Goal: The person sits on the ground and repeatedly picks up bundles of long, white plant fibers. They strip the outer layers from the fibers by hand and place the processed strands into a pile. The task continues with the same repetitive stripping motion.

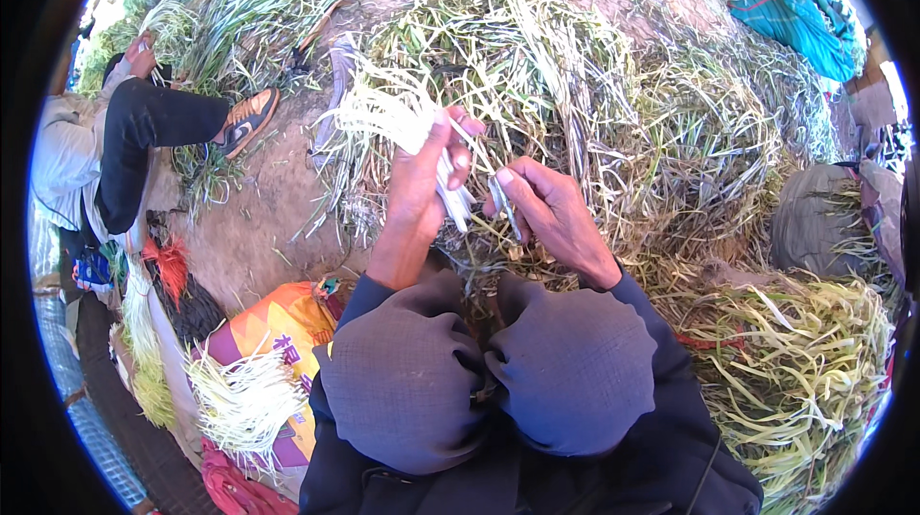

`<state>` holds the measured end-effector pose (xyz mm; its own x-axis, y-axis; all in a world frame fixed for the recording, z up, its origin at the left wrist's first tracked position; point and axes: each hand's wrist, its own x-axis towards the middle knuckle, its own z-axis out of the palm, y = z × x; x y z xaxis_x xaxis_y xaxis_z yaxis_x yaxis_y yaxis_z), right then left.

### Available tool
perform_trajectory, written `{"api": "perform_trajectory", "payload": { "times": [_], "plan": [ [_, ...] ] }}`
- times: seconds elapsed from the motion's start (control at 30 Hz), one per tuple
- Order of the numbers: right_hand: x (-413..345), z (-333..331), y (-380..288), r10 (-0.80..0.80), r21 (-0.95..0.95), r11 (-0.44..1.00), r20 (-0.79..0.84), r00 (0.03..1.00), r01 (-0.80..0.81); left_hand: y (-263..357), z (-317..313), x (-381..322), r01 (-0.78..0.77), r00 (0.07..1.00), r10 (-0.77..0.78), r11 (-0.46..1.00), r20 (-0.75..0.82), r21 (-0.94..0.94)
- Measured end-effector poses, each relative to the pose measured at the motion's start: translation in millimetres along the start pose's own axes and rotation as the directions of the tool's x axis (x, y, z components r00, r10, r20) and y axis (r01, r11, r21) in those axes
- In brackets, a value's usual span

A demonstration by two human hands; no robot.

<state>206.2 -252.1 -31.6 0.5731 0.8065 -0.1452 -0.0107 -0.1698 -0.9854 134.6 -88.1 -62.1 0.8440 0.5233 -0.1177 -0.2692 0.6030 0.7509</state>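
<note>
My left hand [424, 184] is closed around a bunch of pale, blanched leafy stalks [384, 116], perhaps chives. Their leafy ends fan out to the left, and the white stem ends point down toward my knees. Close by on the right, my right hand [550, 202] grips a small, thin metal piece [507, 207] that looks like a blade, between thumb and fingers. A single stalk [471, 145] runs between the two hands. Both hands are above my bent knees, over a large heap of loose green and yellowed leaves [532, 77].
Another pile of yellowish leaves [798, 378] lies at my right. On my left, a bundle of pale stalks [248, 396] rests on a printed sack [284, 328]. A seated person's shoe [248, 123] is at the left. A teal sack [794, 19] stands far right, above a grey sack [816, 220].
</note>
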Motion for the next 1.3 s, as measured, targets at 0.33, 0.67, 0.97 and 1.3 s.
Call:
{"api": "perform_trajectory", "payload": {
  "times": [0.33,0.67,0.97,1.3],
  "plan": [
    [-12,1,13,-0.127,-0.234,0.967,-0.088,0.988,0.103,-11,-9,5,0.050,0.997,-0.057,0.991,-0.054,-0.120],
    [-47,-14,20,-0.124,-0.265,0.960,-0.122,0.985,0.088,2,-21,13,-0.079,0.992,0.067,0.990,-0.106,-0.114],
    [-74,-94,65,0.054,-0.495,0.859,-0.166,0.985,-0.131,24,-50,26,-0.126,0.986,0.097,0.966,-0.134,-0.227],
    [-48,-90,74,-0.077,-0.856,0.502,-0.190,0.979,-0.126,5,-28,22,0.003,0.999,0.009,0.957,0.041,-0.289]
  ]
}}
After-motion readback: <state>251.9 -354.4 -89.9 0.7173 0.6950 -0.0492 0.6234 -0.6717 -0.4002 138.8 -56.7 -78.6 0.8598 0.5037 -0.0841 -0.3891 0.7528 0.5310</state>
